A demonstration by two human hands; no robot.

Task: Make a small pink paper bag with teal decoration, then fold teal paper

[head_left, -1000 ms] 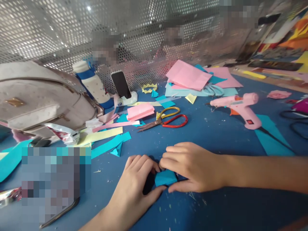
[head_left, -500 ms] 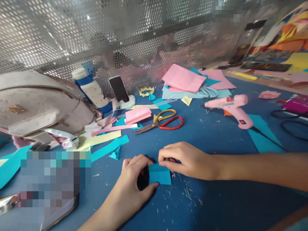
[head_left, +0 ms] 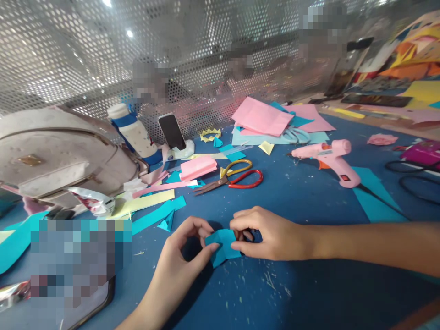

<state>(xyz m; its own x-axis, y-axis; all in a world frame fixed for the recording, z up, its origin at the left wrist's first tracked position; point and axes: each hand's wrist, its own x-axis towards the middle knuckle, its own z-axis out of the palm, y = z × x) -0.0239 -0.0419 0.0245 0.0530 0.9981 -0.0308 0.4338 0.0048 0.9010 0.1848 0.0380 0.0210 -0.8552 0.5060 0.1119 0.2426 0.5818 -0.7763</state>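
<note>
A small folded piece of blue paper [head_left: 222,245] is held just above the blue table [head_left: 295,288], near its front. My left hand [head_left: 182,256] pinches its left edge between thumb and fingers. My right hand [head_left: 271,233] grips its right side, fingers curled over the top and thumb underneath. Both hands are closed on the paper, which is tilted with one corner pointing down.
Red and yellow scissors [head_left: 233,176] lie behind my hands. A pink glue gun [head_left: 326,156] rests at the right on a blue sheet. Pink and blue paper sheets [head_left: 271,119] are stacked at the back. A pale backpack [head_left: 51,151], a bottle [head_left: 132,130] and a propped phone [head_left: 172,132] stand left. Paper strips [head_left: 151,201] lie scattered.
The blue paper lay pressed flat on the table under both hands; now it is lifted and tilted between my fingers. The left hand has opened up from flat into a pinch.
</note>
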